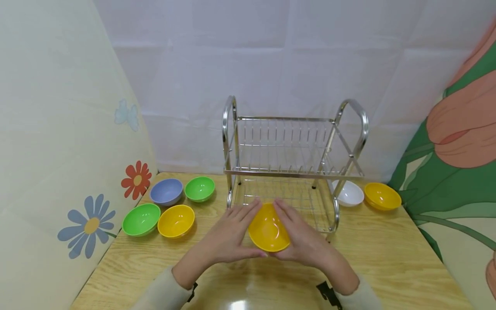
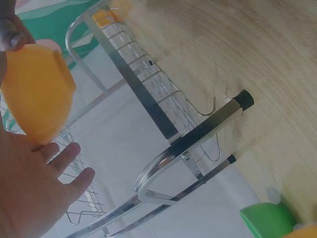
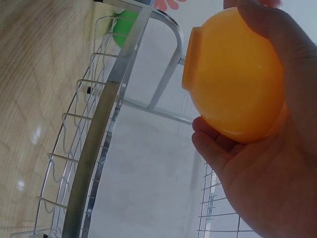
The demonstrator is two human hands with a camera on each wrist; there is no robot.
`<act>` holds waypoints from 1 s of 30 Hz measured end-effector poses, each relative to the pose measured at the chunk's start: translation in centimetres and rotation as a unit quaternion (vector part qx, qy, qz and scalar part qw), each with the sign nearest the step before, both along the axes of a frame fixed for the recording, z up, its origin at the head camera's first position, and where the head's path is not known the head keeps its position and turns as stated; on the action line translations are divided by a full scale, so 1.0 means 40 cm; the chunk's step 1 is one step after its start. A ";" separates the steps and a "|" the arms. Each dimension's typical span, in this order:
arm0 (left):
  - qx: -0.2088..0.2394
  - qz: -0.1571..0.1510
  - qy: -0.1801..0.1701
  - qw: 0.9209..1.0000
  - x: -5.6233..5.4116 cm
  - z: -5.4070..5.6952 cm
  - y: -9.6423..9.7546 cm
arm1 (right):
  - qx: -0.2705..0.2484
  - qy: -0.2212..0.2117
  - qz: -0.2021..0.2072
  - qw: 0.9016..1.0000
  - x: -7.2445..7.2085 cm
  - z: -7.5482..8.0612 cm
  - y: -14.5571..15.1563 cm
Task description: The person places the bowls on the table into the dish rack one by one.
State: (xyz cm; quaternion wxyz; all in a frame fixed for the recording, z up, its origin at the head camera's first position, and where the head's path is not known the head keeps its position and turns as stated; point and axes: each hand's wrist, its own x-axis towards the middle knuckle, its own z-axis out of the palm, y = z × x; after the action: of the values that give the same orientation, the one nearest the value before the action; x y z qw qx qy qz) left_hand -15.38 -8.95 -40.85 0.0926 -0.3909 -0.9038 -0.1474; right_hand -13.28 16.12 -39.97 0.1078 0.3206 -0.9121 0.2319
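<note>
A yellow bowl [image 1: 269, 228] is held up between both hands in front of the dish rack, its inside facing the head camera. My left hand [image 1: 236, 232] holds its left side, with the thumb low and the fingers along the wall. On the opposite side, my right hand [image 1: 304, 237] grips it the same way. In the left wrist view the bowl [image 2: 39, 94] sits between thumb and fingers. The right wrist view shows the bowl's underside [image 3: 237, 74] against the palm. Behind it stands a two-tier metal dish rack [image 1: 290, 174].
To the left on the wooden table [image 1: 387, 258] are a blue bowl [image 1: 166, 192], a small green bowl [image 1: 199, 189], a larger green bowl [image 1: 141, 219] and a yellow bowl [image 1: 176, 221]. A white bowl [image 1: 350, 193] and another yellow bowl [image 1: 382, 196] stand right of the rack.
</note>
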 end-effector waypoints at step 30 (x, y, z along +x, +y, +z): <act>0.042 -0.020 -0.085 0.995 -0.005 -0.029 0.004 | -0.025 -0.036 0.039 0.998 0.000 -0.016 -0.006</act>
State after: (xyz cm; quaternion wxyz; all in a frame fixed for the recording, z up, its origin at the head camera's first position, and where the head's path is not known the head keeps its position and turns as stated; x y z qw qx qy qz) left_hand -15.57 -8.77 -42.00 0.0287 -0.3902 -0.8936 -0.2200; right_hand -13.29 15.88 -40.61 0.0733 0.3443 -0.8962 0.2701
